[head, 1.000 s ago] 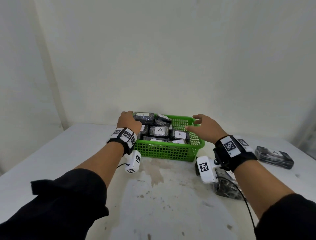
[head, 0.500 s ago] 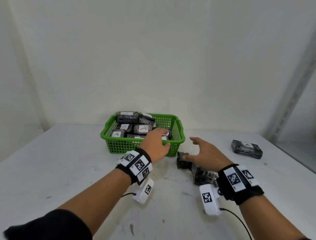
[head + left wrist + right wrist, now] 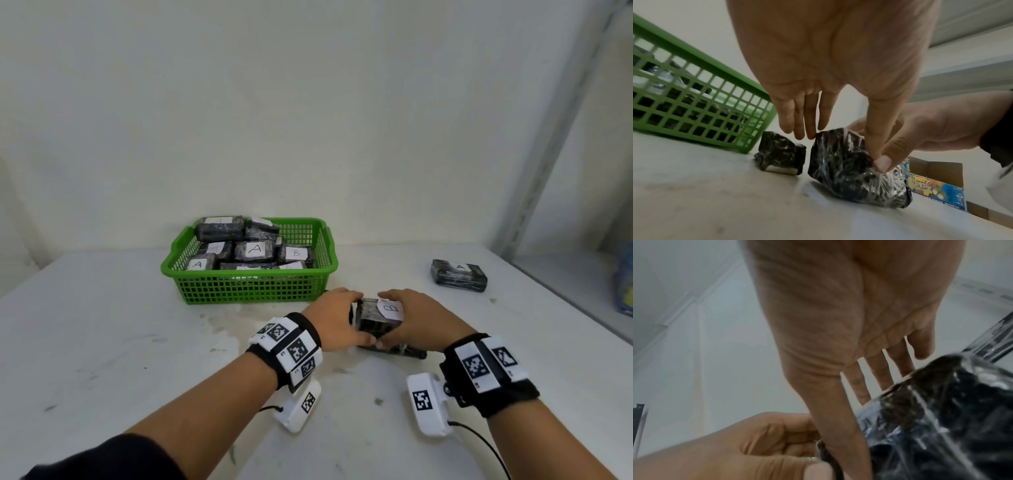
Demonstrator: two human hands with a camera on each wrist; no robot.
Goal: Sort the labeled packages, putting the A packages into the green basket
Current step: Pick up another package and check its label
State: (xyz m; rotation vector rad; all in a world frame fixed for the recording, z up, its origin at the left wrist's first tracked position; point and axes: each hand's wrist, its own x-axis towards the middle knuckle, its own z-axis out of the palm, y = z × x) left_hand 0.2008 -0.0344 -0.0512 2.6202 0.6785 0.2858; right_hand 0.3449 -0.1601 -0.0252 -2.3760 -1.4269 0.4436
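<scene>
Both hands hold a black plastic-wrapped package point(image 3: 375, 323) with a white B label, just in front of the green basket's point(image 3: 250, 274) right corner. My left hand point(image 3: 349, 320) pinches its left end between thumb and fingers. The right hand point(image 3: 400, 320) curls round its right end. In the left wrist view the left thumb presses the package point(image 3: 855, 175) while its base touches the table. The basket holds several black packages with A labels and one with a B label point(image 3: 296, 253). A lone A package point(image 3: 459, 275) lies on the table at the far right.
A small black package point(image 3: 780, 155) lies by the basket point(image 3: 694, 91) corner. Another dark package point(image 3: 407, 353) sits under my right hand. A cardboard box with a blue printed side point(image 3: 937, 191) stands beyond the table's right edge. The white wall rises right behind the basket.
Both hands left the basket and came down to the packages in front of it. They now hold the B package between them. The view has swung to the right.
</scene>
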